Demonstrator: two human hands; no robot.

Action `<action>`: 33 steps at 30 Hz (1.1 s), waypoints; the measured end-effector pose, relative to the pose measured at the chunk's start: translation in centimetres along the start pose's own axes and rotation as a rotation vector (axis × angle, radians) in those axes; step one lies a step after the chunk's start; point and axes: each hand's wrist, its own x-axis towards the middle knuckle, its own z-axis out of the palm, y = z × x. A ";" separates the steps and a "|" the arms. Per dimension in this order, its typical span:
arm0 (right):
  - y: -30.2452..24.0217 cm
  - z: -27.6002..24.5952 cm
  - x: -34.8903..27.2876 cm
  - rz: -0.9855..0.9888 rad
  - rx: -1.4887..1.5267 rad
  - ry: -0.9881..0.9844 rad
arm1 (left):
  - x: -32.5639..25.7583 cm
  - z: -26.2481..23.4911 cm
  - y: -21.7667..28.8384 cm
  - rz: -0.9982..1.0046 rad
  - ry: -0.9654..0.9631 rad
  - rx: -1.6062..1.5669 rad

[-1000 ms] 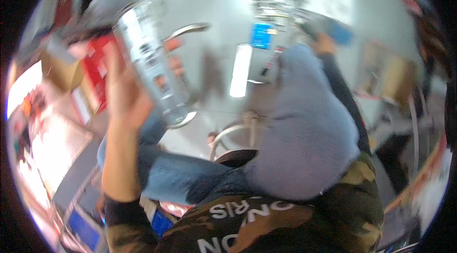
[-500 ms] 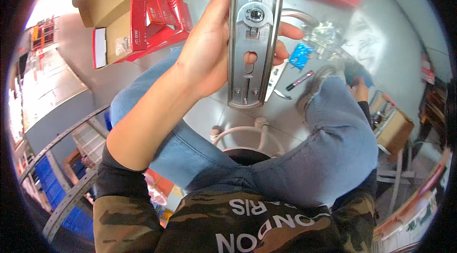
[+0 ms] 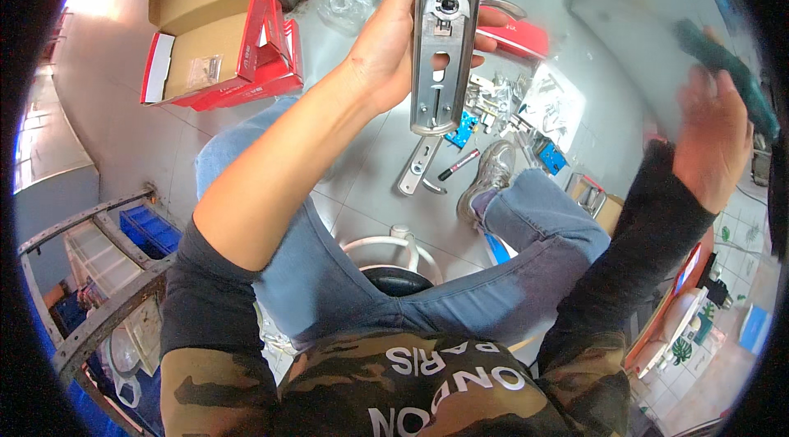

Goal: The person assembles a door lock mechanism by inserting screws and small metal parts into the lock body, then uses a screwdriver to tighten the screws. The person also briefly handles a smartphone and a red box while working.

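Note:
My left hand [image 3: 382, 67] is closed around a long metal door handle plate [image 3: 445, 41], held upright over the floor. Its hollow back faces me, showing a round spindle seat and a keyhole opening. Behind the plate a curved lever [image 3: 503, 5] sticks out to the right. My right hand [image 3: 711, 137] is raised at the far right, its fingers smeared by motion. Right beside it is a blurred dark green, long object [image 3: 731, 67]; whether my hand grips it cannot be made out.
On the floor lie another handle plate [image 3: 417, 164], a black marker [image 3: 458, 165], blue pieces [image 3: 551, 156] and scattered small metal parts. Red cartons [image 3: 255, 67], one with its lid up, stand at the left. A metal rack [image 3: 90, 272] is at the lower left.
My right hand has risen from low beside my right knee to the far right. The dark green object now shows beside it. My left hand still holds the plate as the view shifts.

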 end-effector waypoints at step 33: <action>3.8 8.1 -7.3 -0.514 -0.193 -0.467 | 1.6 -1.1 -1.2 0.099 0.054 0.117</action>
